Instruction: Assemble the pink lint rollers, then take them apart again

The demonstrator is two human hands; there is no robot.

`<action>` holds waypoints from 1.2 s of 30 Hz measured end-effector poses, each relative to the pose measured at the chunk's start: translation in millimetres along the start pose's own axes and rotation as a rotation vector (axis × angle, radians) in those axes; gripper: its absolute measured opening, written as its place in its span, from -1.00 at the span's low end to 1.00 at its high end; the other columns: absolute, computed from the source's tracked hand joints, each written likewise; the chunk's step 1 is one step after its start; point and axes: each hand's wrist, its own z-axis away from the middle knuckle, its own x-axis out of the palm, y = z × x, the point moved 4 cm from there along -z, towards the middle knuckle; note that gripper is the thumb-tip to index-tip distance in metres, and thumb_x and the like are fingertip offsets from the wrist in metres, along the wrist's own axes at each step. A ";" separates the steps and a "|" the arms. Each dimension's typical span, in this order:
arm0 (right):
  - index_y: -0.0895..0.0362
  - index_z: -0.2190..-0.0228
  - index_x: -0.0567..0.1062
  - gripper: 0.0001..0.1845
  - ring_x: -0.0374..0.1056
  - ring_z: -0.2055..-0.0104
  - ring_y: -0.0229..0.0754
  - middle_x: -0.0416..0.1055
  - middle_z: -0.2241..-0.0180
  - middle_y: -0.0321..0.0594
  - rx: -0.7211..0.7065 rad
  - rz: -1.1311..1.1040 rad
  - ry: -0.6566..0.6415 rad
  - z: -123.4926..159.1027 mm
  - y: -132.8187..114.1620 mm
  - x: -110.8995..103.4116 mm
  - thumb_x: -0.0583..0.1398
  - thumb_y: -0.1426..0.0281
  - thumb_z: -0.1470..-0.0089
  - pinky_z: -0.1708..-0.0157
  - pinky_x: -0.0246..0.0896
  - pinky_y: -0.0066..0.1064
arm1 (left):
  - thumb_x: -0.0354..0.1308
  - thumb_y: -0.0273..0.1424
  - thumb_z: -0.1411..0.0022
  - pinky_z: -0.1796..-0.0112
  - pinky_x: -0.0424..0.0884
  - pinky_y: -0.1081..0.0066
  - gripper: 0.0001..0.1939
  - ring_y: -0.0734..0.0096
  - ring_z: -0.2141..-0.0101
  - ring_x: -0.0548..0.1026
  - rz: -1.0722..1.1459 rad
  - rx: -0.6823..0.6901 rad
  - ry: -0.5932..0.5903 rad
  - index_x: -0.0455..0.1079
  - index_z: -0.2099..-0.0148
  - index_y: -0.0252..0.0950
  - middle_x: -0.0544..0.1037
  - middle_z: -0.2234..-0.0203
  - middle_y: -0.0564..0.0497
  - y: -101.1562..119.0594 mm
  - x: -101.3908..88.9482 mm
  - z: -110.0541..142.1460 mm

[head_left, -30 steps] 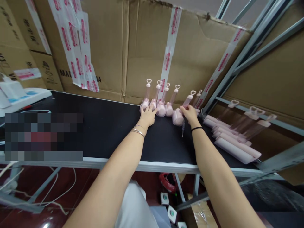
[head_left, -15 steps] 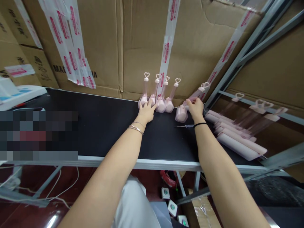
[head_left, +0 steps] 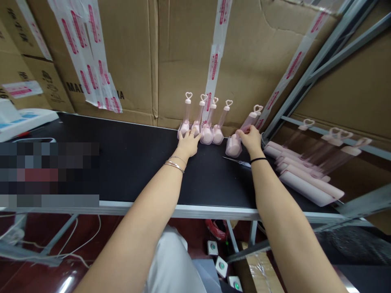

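Several pink pieces, each a clear tube with a heart-shaped loop on top and a rounded, faceted base, stand in a row against the cardboard. My left hand [head_left: 188,143] rests with spread fingers at the bases of the two leftmost pieces, such as this pink heart-topped tube [head_left: 187,110]. At the right, my right hand [head_left: 251,137] pinches the lower part of a tilted pink heart-topped tube [head_left: 249,120]; its base [head_left: 233,145] sits on the black tabletop. Two heart outlines overlap there, so I cannot tell if a second tube is behind. A thin screwdriver-like tool [head_left: 236,161] lies below that hand.
Several larger pink pieces with heart loops [head_left: 311,177] lean at the right by the metal frame [head_left: 284,110]. A big taped cardboard box [head_left: 180,61] backs the black table [head_left: 137,162]. A white-and-blue device [head_left: 27,120] sits far left. Green-button boxes [head_left: 221,266] are below.
The heart-topped tube at my right hand has shifted slightly left, and that hand's fingers have moved slightly left and down. The thin tool has turned a little. My left hand stays put.
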 end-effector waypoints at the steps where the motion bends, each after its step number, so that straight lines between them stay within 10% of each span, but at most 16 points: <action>1: 0.06 0.51 0.24 -0.78 0.31 0.33 -0.11 0.37 0.44 -0.24 0.001 0.008 0.001 0.3 -0.3 -0.6 0.24 0.37 0.14 0.10 0.23 -0.16 | -0.09 -0.51 -0.30 -0.24 -0.11 -0.27 -0.39 0.04 -0.35 -0.01 0.001 0.001 0.000 0.06 -0.37 -0.18 -0.10 -0.41 -0.19 0.1 -0.2 0.2; 36: 0.06 0.49 0.27 -0.79 0.28 0.39 -0.15 0.35 0.49 -0.29 -0.053 -0.035 -0.015 0.1 12.0 6.4 0.23 0.31 0.17 0.17 0.27 -0.16 | -0.05 -0.48 -0.29 -0.25 -0.14 -0.25 -0.38 0.06 -0.35 -0.02 -0.005 -0.004 -0.004 0.05 -0.37 -0.15 -0.11 -0.41 -0.17 0.1 0.0 0.1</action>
